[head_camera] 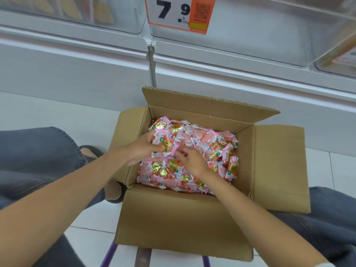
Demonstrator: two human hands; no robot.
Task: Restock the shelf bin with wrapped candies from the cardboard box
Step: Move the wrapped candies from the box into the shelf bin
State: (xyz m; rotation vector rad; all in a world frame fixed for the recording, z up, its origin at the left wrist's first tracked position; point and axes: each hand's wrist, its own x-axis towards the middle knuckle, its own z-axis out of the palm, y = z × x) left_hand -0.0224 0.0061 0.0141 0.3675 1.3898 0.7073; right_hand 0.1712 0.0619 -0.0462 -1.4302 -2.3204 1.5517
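An open cardboard box (192, 218) stands on the floor in front of me, full of pink, red and gold wrapped candies (217, 143). Both hands are inside it. My left hand (141, 149) curls around a bunch of candies at the left side of the pile. My right hand (192, 160) lies on the pile beside it, fingers spread and bent toward that same bunch. Above, a clear shelf bin (250, 35) sits behind a price sign; I cannot see any candy in it.
A price sign reading 7.9 (179, 14) hangs on the bin front. Another clear bin (67, 14) is to its left, a third (337, 64) to the right. The box rests on a purple-legged stool (109, 253). My knees flank the box on the white tiled floor (57, 112).
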